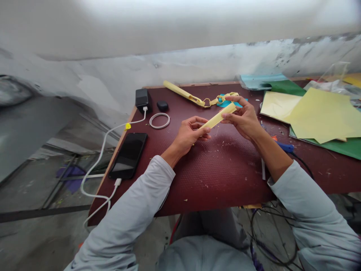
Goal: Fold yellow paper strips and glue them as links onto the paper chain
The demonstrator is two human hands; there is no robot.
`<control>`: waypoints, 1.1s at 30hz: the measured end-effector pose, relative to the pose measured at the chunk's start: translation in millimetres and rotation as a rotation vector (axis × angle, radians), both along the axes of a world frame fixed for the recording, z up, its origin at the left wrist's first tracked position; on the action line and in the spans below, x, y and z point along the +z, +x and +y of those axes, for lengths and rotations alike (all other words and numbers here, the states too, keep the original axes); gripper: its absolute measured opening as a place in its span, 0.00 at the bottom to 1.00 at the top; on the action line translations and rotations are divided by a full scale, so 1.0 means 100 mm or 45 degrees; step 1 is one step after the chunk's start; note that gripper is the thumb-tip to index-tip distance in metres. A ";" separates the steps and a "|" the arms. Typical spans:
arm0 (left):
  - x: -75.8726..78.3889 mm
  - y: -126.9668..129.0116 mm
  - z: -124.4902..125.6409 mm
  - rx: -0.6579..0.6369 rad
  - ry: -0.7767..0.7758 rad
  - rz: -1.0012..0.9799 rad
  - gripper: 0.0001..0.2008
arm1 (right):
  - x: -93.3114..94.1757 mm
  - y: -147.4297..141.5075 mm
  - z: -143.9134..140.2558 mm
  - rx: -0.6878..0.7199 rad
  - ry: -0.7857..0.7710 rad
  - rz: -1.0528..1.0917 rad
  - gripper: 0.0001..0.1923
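A folded strip of yellow paper point(217, 118) is held above the dark red table point(208, 165), slanting up to the right. My left hand point(189, 135) pinches its lower left end between thumb and fingers. At the upper right end, my right hand point(242, 116) grips it with the thumb in front. Behind the hands lies a yellow paper chain point(207, 102), joined at its left to a long yellow paper roll point(177, 90). Part of the chain is hidden by my right fingers. A scrap of blue paper point(222, 101) lies under the chain.
On the left are a black phone point(128, 155) with a white cable point(103, 146), a black power adapter point(143, 99), a small black case point(162, 105) and a white ring point(160, 120). Yellow sheets point(324, 114), green paper point(349, 147) and a blue-handled tool point(285, 146) lie right.
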State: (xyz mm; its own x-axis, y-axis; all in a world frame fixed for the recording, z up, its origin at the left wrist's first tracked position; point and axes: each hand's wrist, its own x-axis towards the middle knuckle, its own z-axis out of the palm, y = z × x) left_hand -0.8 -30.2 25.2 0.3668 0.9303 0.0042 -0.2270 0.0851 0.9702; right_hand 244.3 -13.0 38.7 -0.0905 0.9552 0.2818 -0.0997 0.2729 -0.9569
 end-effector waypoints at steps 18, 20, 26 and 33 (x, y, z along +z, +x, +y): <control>0.03 0.03 -0.05 -0.015 0.008 0.041 0.29 | -0.01 -0.02 -0.01 -0.001 -0.002 -0.062 0.31; 0.01 0.04 -0.04 -0.005 -0.002 0.048 0.29 | -0.01 -0.02 -0.01 0.003 -0.001 -0.069 0.31; -0.04 0.04 -0.02 -0.042 0.008 0.037 0.28 | -0.03 -0.03 0.00 0.003 -0.007 -0.064 0.38; -0.04 0.04 -0.02 -0.031 0.036 0.053 0.26 | -0.05 -0.03 0.01 0.009 -0.035 -0.041 0.44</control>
State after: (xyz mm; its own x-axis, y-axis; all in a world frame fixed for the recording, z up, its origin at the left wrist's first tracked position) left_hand 3.1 -31.9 20.7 0.3899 0.9207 0.0149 -0.1848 0.0624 0.9808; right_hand 241.4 -12.2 33.6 -0.1063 0.9618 0.2524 -0.0705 0.2460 -0.9667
